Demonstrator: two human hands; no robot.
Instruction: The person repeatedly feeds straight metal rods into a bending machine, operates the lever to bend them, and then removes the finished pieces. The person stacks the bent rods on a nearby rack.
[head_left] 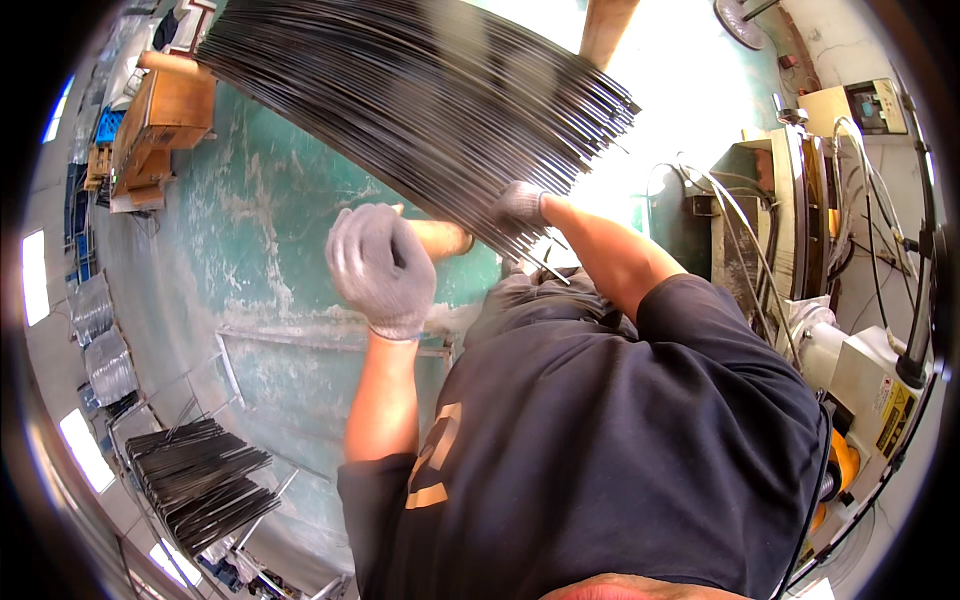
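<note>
A wide sheaf of long, thin black metal rods [400,95] slants from the upper left toward my body. At its near edge my right hand [520,207], in a grey knit glove, is closed on the rod ends; several tips poke out below it. My left hand [380,268], gloved the same way, is curled into a fist to the left, apart from the rods. Directly beside it, a tan, round wooden-looking piece [442,238] shows, partly hidden by the glove. I cannot make out whether the fist holds it.
A wooden post [606,32] rises at the top. Machinery [775,200] with loose cables stands on the right. A wooden box [172,112] is at the far left; another rod stack [205,485] rests on a metal frame at lower left. The floor [290,190] is worn green.
</note>
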